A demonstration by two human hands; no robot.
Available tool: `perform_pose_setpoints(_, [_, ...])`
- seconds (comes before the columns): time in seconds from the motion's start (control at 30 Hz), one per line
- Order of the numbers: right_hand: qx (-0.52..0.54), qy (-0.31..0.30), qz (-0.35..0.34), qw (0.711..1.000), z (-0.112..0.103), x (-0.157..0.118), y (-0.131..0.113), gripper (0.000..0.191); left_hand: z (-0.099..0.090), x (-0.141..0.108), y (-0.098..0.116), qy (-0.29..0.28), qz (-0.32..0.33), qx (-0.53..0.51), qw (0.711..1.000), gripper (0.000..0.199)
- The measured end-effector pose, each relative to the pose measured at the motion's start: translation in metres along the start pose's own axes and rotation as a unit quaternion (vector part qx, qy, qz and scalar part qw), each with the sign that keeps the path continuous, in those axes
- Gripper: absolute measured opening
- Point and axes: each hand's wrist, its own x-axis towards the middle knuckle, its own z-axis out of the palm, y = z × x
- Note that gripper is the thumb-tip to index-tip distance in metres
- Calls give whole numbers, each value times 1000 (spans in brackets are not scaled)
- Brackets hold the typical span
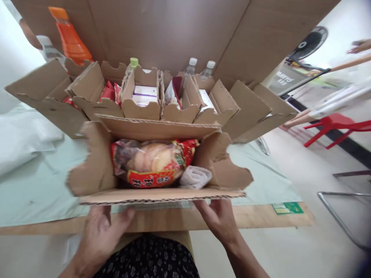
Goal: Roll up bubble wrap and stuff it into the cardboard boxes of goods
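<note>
An open cardboard box point(162, 195) with notched end walls is tipped toward me at the table's front edge. Inside it lies a clear and red bag of crackers point(150, 158), with a crumpled white plastic bundle point(196, 177) by its right end. My left hand point(101, 229) grips the box from below at the near side, its thumb apart and slightly blurred. On the right, my right hand point(218, 220) holds the same near side; its fingertips are hidden behind the cardboard.
Behind stands a row of cardboard bins point(142, 110) holding packets and small boxes. An orange bottle point(71, 38) and several other bottles rise behind them, before a tall cardboard panel point(174, 31). Plastic bags point(23, 139) lie left. A red stool point(333, 123) and another person's arm point(362, 47) are right.
</note>
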Motion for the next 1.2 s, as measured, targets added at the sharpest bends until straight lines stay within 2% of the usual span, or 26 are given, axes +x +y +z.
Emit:
perform_pose_setpoints(0.07, [-44, 87, 33, 995, -24, -30, 21, 37, 32, 4, 20, -60, 5, -48, 997, 56])
perform_pose_setpoints(0.13, [-80, 192, 69, 976, -45, -59, 38, 27, 62, 14, 38, -136, 52, -81, 986, 60])
perform_pose_setpoints(0.2, [-98, 274, 117, 950, -57, -81, 51, 44, 87, 26, 52, -200, 106, -92, 970, 73])
perform_pose_setpoints(0.27, [-93, 320, 163, 929, -63, -95, 60, 60, 107, 36, 61, -245, 142, -102, 954, 86])
perform_pose_setpoints(0.4, [-73, 389, 187, 899, -66, -105, 71, 68, 136, 48, 76, -296, 181, -114, 931, 96])
perform_pose_setpoints(0.5, [-91, 461, 153, 869, -70, -101, 75, 67, 159, 65, 100, -332, 215, -109, 912, 93])
perform_pose_setpoints(0.57, [-118, 493, 130, 852, -71, -97, 78, 69, 182, 84, 120, -341, 245, -106, 901, 85])
perform_pose_setpoints(0.63, [-137, 476, 134, 858, -69, -92, 82, 69, 208, 101, 135, -317, 270, -87, 905, 77])
perform_pose_setpoints(0.7, [-140, 419, 141, 886, -66, -90, 86, 72, 232, 111, 137, -285, 260, -47, 921, 77])
perform_pose_setpoints(0.8, [-154, 373, 126, 906, -66, -89, 95, 79, 253, 107, 115, -296, 238, 8, 925, 79])
perform_pose_setpoints(0.9, [-127, 389, 113, 905, -80, -86, 104, 76, 256, 91, 80, -347, 257, 22, 902, 81])
perform_pose_setpoints(0.97, [-77, 382, 100, 915, -92, -79, 109, 74, 254, 84, 65, -370, 278, 13, 886, 82])
perform_pose_setpoints(1.1, [-21, 351, 99, 931, -105, -58, 116, 77, 255, 82, 59, -403, 320, -3, 858, 86])
perform_pose_setpoints(1.2, [-46, 368, 123, 921, -104, -48, 121, 76, 259, 84, 60, -431, 346, 1, 834, 90])
